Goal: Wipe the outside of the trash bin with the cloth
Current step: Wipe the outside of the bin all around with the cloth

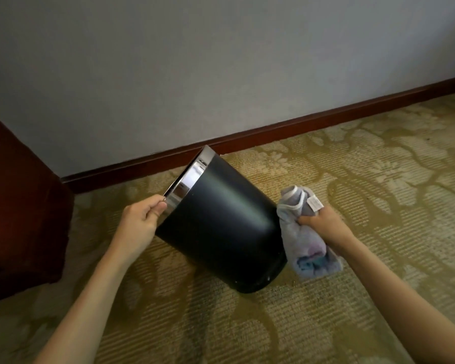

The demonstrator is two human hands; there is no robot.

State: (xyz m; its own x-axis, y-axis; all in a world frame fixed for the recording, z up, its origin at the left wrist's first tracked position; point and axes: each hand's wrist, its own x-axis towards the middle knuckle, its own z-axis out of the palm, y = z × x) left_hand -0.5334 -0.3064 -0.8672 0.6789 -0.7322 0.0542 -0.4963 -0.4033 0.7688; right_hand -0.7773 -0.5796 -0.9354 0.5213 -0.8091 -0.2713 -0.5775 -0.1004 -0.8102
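Observation:
A black trash bin (221, 222) with a shiny metal rim is tilted to the left, its base resting on the carpet and its mouth facing up-left. My left hand (139, 224) pinches the metal rim at its lower left edge. My right hand (323, 227) grips a crumpled pale cloth (305, 248) with a white label, held against the bin's lower right side near the base. The inside of the bin is hidden.
Patterned yellow-green carpet (352, 298) covers the floor. A grey wall with a dark red-brown baseboard (300, 127) runs behind the bin. Dark wooden furniture (19, 206) stands at the left, close to the bin's mouth.

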